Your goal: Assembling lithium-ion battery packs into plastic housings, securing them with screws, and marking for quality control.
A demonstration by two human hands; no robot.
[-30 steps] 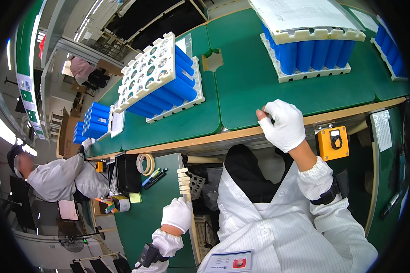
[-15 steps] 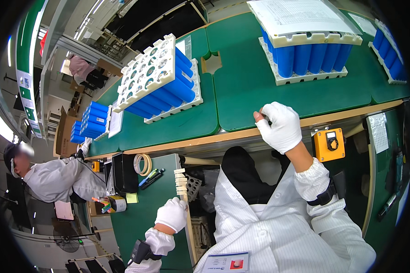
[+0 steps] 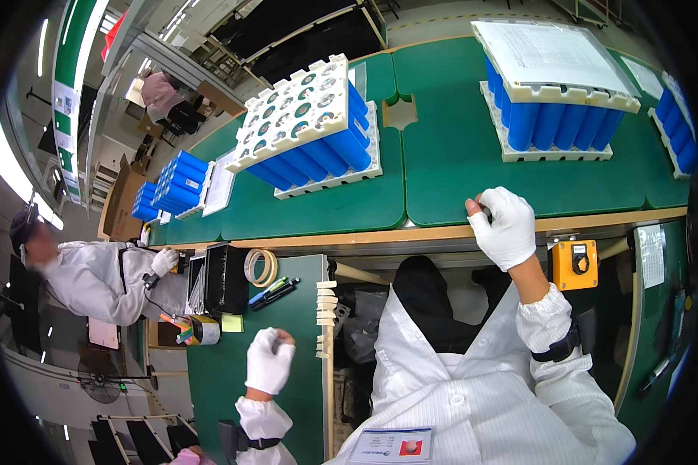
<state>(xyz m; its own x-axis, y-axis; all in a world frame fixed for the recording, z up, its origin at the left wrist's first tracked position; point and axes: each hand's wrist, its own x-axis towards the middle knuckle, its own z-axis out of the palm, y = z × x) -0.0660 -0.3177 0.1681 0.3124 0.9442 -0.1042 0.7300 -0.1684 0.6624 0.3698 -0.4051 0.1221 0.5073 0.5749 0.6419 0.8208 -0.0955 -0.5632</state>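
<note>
My right hand [image 3: 506, 229], in a white glove with bare fingertips, is raised at the front edge of the green bench [image 3: 473, 186]. Its thumb and fingers are pinched together, and anything between them is too small to make out. Over the green side table [image 3: 217, 380], my left hand [image 3: 270, 363] is gloved the same way, its fingers curled in. What it may hold is hidden. Short cream strips [image 3: 326, 306] are stuck along that table's edge, to the right of my left hand. Beyond it lie pens [image 3: 274, 291] and tape rolls [image 3: 260, 267].
Blocks of blue cylindrical cells in white holders [image 3: 291, 116] stand on the bench; papers [image 3: 554, 58] top the right one [image 3: 558, 124]. An orange switch box [image 3: 573, 265] hangs under the edge. A black bin [image 3: 226, 279] and pen cup [image 3: 204, 329] are left, near a co-worker [image 3: 93, 279].
My left hand has moved left, away from the strips at the side table's edge, and turned fingers-up. My right hand stays pinched. The view has shifted, and the co-worker's arm has drawn back.
</note>
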